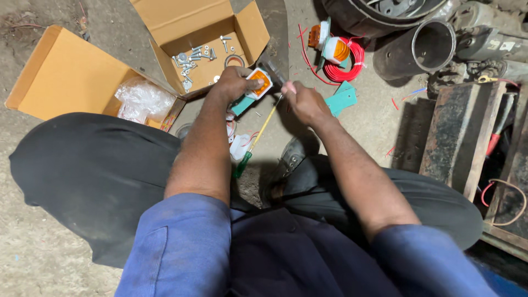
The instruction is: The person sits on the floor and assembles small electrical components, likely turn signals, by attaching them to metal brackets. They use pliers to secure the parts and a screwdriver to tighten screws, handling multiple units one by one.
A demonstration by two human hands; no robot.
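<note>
An orange lamp [259,82] on a teal bracket is grasped by the fingers of the left hand [234,83], above the concrete floor [49,258] just in front of an open cardboard box [204,52] of bolts. The right hand [306,103] is clenched on the tip end of a yellow-shafted screwdriver [258,135], whose green handle hangs toward the knees.

open brown carton [206,33] beside plastic bag [142,99]
</note>
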